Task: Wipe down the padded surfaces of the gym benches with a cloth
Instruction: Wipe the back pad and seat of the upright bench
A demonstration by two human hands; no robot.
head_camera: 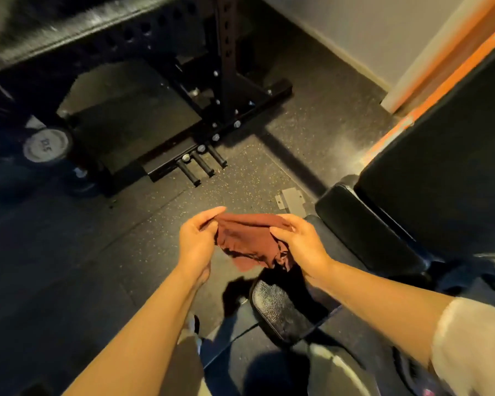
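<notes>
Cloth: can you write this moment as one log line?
step: readying cloth | left hand: pinching it | right hand: pinching it | bench pad: untouched

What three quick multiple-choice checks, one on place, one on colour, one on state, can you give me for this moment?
1. Where is the cloth?
A. on the floor
B. held in the air between both hands
C. draped over the rack

2. What colour is it?
A. reddish-brown
B. white
C. blue

3. How is the left hand?
A. hanging idle
B. flat on a pad
C. pinching the cloth

Answers: 1 B, the right hand and left hand hold it up; 2 A, the fabric is rust-toned; 3 C, its fingers grip the cloth's edge.
</notes>
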